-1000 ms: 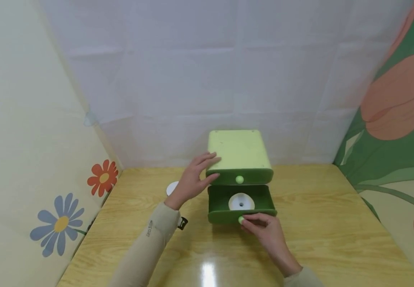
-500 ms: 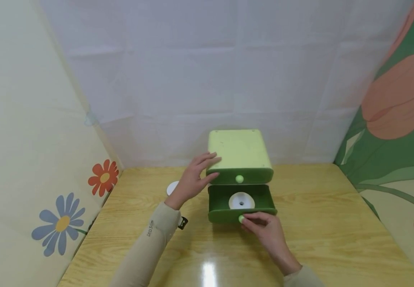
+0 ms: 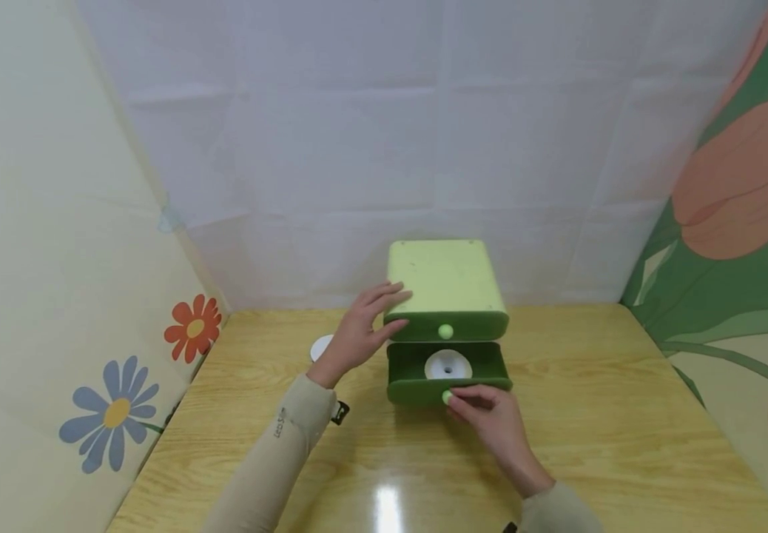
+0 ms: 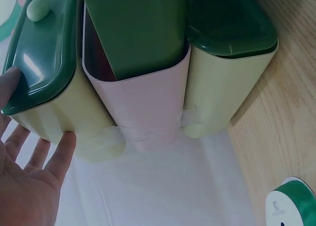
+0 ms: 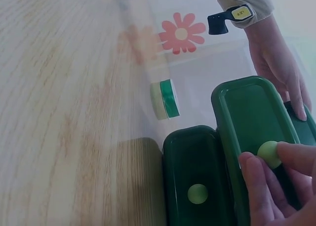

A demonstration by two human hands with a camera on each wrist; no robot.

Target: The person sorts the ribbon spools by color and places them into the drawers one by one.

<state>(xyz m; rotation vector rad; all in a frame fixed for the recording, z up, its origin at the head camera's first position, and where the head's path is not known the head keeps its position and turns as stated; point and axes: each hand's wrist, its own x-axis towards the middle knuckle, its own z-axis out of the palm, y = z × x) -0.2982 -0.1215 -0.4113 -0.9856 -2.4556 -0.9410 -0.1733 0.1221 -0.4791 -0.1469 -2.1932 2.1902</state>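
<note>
A small drawer cabinet (image 3: 444, 277) with a pale green top and dark green drawer fronts stands on the table. Its lower visible drawer (image 3: 411, 394) is pulled out, and a white spool (image 3: 436, 366) with a centre hole lies inside. My right hand (image 3: 499, 429) pinches that drawer's round light green knob (image 5: 268, 153) between thumb and fingers. At the cabinet's left front corner, my left hand (image 3: 360, 333) rests its spread fingers on the top, its thumb against the top drawer's front. The left wrist view shows three stacked sections, the middle one pink.
A spool of green ribbon (image 4: 291, 203) stands on the wooden table (image 3: 590, 414), left of the cabinet and partly behind my left forearm. A white cloth (image 3: 331, 148) hangs behind the table, with flower-patterned panels (image 3: 114, 414) at the sides.
The open drawer has slid a little inward toward the cabinet, my right hand moving with its knob. My left hand stays in the same place on the cabinet.
</note>
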